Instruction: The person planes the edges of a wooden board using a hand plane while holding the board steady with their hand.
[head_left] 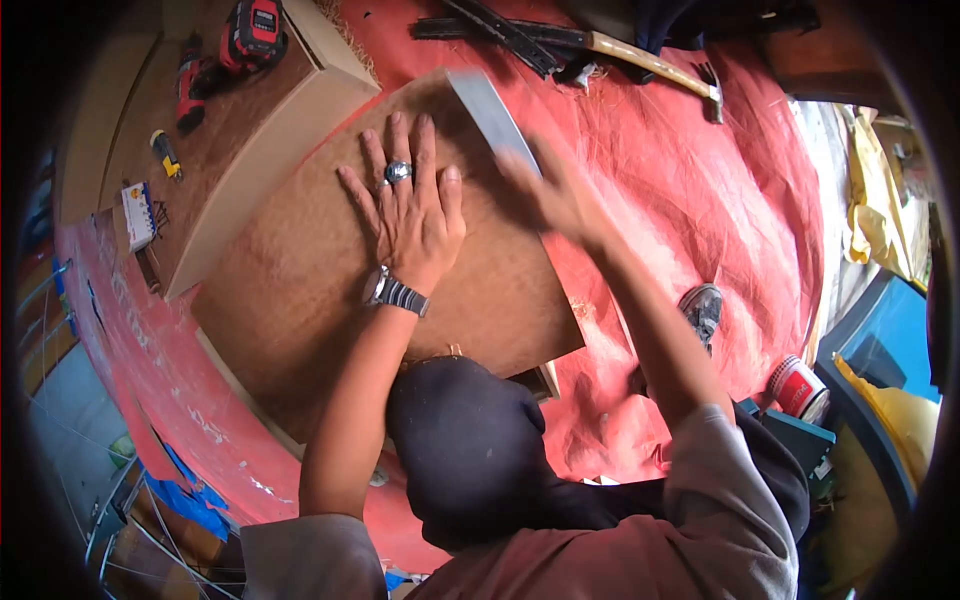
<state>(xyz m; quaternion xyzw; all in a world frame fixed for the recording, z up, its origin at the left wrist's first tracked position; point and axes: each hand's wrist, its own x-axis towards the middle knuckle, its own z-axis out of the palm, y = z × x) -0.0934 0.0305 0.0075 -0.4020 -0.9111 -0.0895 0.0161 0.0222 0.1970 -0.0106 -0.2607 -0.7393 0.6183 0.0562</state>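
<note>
My left hand lies flat with fingers spread on a brown wooden board. A ring and a wristwatch are on it. Blurred by motion, my right hand grips a long, flat grey metal tool along the board's right edge. The tool's exact kind cannot be made out, and its near end is hidden by the fingers. My knee, in black cloth, is over the board's near edge.
A wooden box-like piece stands at left, bearing a red cordless drill, a yellow cutter and a small box beside screws. A hammer lies at the top on the red sheet. A can stands at right.
</note>
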